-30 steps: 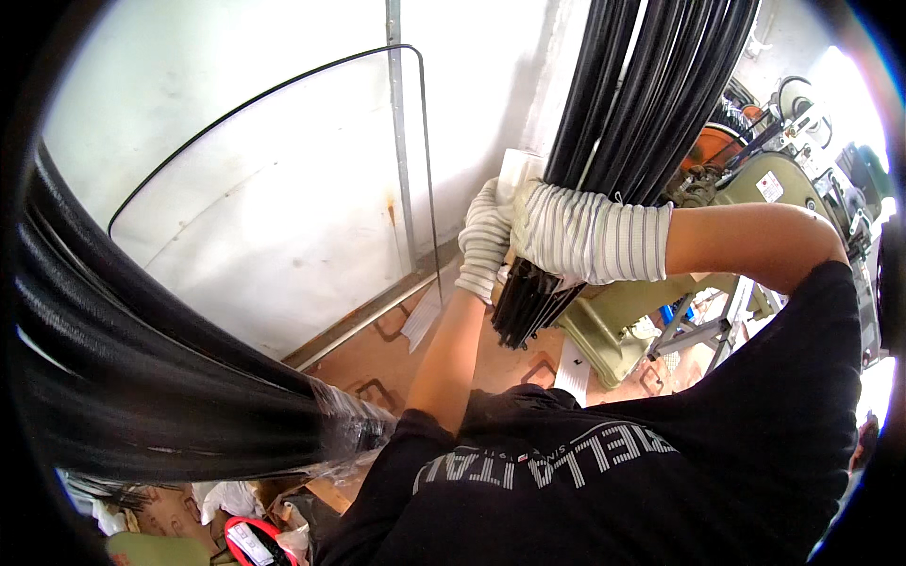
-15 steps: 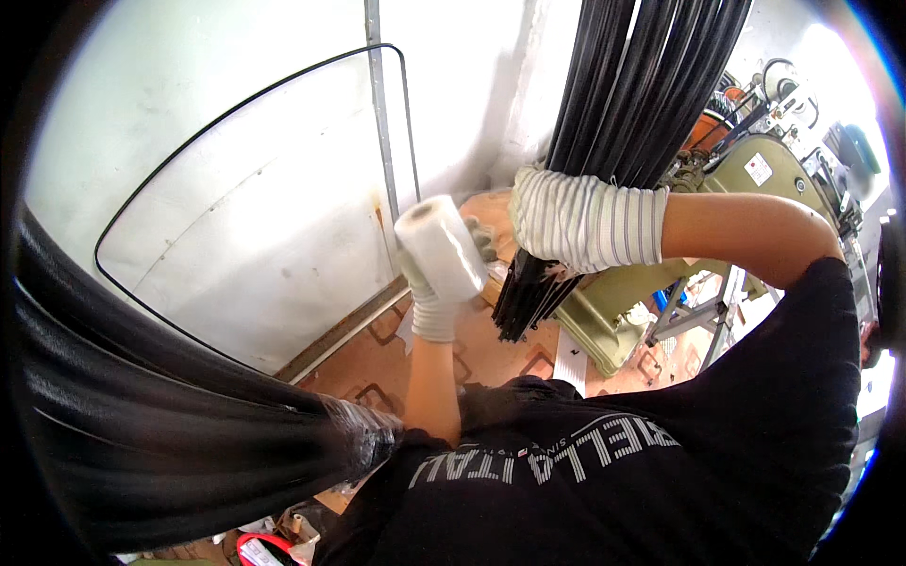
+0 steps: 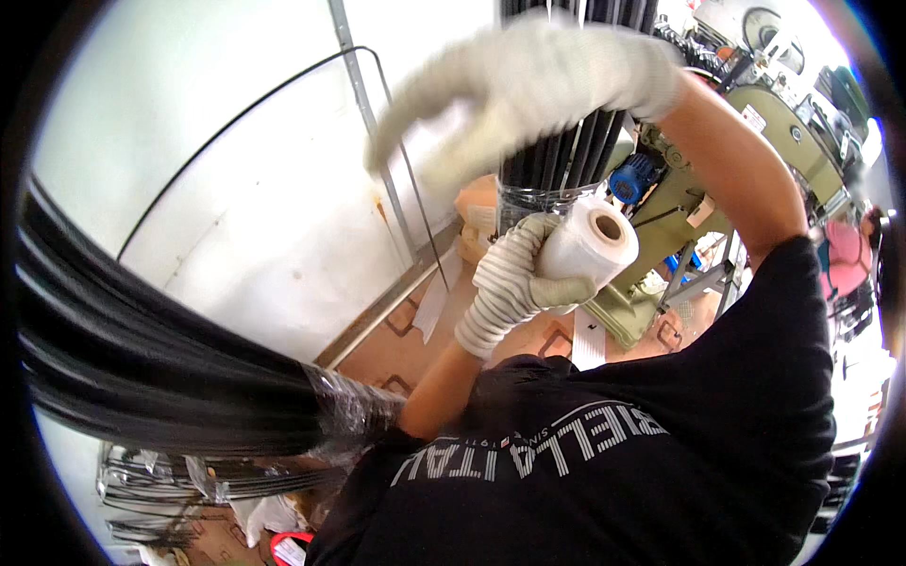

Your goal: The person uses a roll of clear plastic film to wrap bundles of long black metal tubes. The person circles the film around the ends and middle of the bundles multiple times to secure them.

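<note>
My left hand [image 3: 517, 269], in a striped white glove, is wrapped round a roll of clear plastic film [image 3: 583, 253], its hollow cardboard core facing up. The roll sits against the front of a bundle of long black strips [image 3: 543, 162]. Clear film [image 3: 528, 201] goes round that bundle's lower part. Above it, my right hand [image 3: 528, 90], gloved too and smeared by motion, arches across the strips with thumb and fingers apart and nothing in them. Behind the hand, part of the bundle is hidden.
Another thick black bundle [image 3: 170, 349] comes in from the left, film-wrapped near my left elbow. A thin black loop [image 3: 212, 127] leans on the white wall [image 3: 283, 189]. At the right stands a green machine [image 3: 637, 241] with a blue motor [image 3: 632, 177]. Cardboard [image 3: 477, 203] lies by the wall.
My left hand has carried the film roll rightward to the front of the bundle. The right hand has left the bundle's side and swung up and leftward. The view has shifted slightly.
</note>
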A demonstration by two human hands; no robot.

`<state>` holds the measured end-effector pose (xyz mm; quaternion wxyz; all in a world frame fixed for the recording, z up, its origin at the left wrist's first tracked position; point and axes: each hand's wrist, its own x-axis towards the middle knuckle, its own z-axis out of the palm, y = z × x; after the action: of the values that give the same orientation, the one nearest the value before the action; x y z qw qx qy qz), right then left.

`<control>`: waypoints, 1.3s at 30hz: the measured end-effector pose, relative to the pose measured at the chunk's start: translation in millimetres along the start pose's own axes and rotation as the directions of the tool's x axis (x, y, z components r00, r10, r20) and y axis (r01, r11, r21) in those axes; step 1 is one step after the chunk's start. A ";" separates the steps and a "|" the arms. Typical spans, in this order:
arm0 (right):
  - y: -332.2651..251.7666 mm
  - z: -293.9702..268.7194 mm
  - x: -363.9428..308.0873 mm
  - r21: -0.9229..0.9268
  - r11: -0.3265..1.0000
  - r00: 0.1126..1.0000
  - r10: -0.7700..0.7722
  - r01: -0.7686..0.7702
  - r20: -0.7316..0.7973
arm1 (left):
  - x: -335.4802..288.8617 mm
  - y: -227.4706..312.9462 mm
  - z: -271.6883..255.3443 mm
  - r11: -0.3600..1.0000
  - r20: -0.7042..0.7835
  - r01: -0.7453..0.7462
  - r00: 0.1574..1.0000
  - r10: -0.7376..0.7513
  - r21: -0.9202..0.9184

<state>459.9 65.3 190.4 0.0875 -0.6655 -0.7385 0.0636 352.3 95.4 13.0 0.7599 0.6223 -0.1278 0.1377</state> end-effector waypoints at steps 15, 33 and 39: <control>-33.2 151.3 -110.3 0.888 0.108 0.384 0.873 0.448 -0.300 | -3.9 28.0 31.4 0.395 -0.074 -0.029 0.967 0.242 0.918; 4.0 193.7 -113.7 0.893 0.054 0.546 0.774 0.446 -0.319 | 77.3 27.6 34.2 0.418 -0.465 0.231 0.612 0.639 0.879; 19.5 191.2 -124.5 0.906 0.192 0.488 0.790 0.378 -0.371 | 77.4 28.3 20.0 0.486 -0.361 -0.033 0.626 0.691 0.873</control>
<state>450.3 -52.0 -6.0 0.8021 -0.5060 -0.2549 0.1885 413.5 84.9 70.9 0.3278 0.7486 0.0955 0.5684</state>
